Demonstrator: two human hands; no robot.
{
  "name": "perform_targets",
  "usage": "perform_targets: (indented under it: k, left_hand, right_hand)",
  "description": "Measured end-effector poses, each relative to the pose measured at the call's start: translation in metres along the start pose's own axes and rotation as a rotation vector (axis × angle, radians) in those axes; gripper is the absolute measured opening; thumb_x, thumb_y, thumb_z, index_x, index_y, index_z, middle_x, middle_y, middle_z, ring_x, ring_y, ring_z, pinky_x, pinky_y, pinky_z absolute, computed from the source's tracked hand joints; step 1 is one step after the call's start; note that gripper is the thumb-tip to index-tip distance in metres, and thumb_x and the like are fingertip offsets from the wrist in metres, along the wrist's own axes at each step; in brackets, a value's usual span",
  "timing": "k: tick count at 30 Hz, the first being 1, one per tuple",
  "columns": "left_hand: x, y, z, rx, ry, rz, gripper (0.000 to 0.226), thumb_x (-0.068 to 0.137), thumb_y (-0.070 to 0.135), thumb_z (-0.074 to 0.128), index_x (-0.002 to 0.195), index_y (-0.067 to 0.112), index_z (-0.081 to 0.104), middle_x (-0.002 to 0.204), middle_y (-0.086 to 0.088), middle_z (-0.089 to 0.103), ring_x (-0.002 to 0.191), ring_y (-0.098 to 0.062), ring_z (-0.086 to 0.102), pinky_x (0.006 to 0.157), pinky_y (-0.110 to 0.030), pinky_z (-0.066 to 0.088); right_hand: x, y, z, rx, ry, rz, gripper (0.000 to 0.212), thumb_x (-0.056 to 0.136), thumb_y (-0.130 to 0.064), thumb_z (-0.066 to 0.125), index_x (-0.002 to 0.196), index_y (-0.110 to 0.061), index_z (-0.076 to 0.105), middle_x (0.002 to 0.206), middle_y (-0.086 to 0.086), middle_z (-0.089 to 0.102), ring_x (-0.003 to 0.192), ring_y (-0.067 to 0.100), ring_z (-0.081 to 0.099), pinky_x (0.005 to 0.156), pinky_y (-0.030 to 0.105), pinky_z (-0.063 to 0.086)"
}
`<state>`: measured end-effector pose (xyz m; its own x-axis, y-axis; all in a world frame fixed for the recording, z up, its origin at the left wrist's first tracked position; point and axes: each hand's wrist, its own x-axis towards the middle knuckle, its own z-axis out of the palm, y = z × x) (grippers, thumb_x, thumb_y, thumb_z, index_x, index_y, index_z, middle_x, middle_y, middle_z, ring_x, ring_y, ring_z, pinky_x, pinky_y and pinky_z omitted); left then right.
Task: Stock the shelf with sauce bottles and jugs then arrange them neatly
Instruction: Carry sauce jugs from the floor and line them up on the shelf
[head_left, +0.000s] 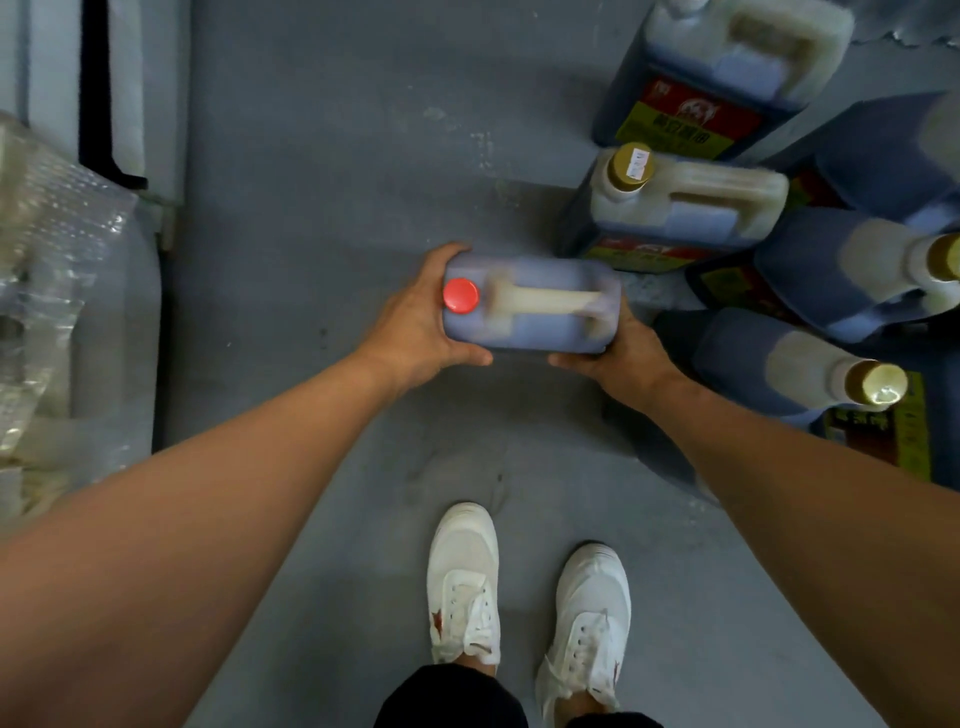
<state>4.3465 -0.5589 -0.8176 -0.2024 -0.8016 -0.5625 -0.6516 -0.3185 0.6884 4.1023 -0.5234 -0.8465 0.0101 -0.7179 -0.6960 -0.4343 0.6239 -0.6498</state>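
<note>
Red-capped jug (540, 312) upright, gripped at both ends — left hand (415, 322) at cap end, right hand (618, 353) opposite. Gold-capped jugs (685, 208) just right, on floor (337, 182).

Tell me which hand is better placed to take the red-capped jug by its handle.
Probably the right hand. It clasps the red-capped jug at the end nearest the handle's rear post, while the left hand cups the cap end, farther from the open grip.
</note>
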Motion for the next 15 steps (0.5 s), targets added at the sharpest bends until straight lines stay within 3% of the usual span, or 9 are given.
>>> perform_targets:
  k: [3,6,10,13,15]
  left_hand:
    - [0.001,-0.001,0.001,0.003,0.03,-0.001,0.112,0.057,0.013,0.094,0.149,0.029,0.031,0.129,0.002,0.059,0.114,-0.016,0.057,0.087,-0.014,0.04]
    - [0.002,-0.001,0.003,0.046,0.045,-0.002,0.103,0.065,0.014,0.088,0.149,0.031,0.031,0.128,0.0,0.06,0.114,-0.022,0.059,0.084,-0.019,0.04]
    - [0.003,-0.001,0.003,0.036,0.049,0.001,0.103,0.063,0.013,0.088,0.147,0.033,0.032,0.125,0.002,0.06,0.113,-0.023,0.06,0.088,-0.025,0.045]
    - [0.003,-0.003,0.003,0.014,0.047,0.007,0.103,0.062,0.013,0.089,0.146,0.033,0.033,0.117,0.008,0.061,0.106,-0.018,0.061,0.083,-0.022,0.044]
    - [0.002,-0.002,0.002,0.001,0.052,0.02,0.102,0.061,0.015,0.09,0.144,0.033,0.034,0.114,0.009,0.062,0.103,-0.015,0.061,0.081,-0.019,0.044]
  right_hand:
    - [0.0,0.001,-0.001,0.008,-0.02,-0.029,0.099,0.078,-0.003,0.083,0.157,-0.013,0.024,0.142,0.004,0.046,0.125,0.015,0.043,0.075,-0.005,0.038]
    - [0.0,0.001,-0.003,0.015,-0.04,-0.039,0.1,0.077,0.0,0.082,0.157,-0.012,0.023,0.138,-0.002,0.045,0.126,0.013,0.043,0.077,-0.004,0.04]
    - [0.004,-0.006,-0.008,0.083,-0.123,-0.023,0.1,0.077,0.017,0.074,0.157,-0.011,0.02,0.139,0.002,0.04,0.114,0.013,0.051,0.065,0.005,0.05]
    - [0.007,-0.009,-0.012,-0.033,-0.138,-0.043,0.093,0.077,0.0,0.083,0.153,-0.013,0.032,0.131,-0.003,0.048,0.109,0.007,0.049,0.08,0.016,0.055]
    - [0.007,-0.01,-0.012,-0.008,-0.132,-0.061,0.096,0.073,0.009,0.082,0.152,-0.009,0.031,0.134,0.0,0.048,0.115,0.009,0.047,0.077,0.012,0.054]
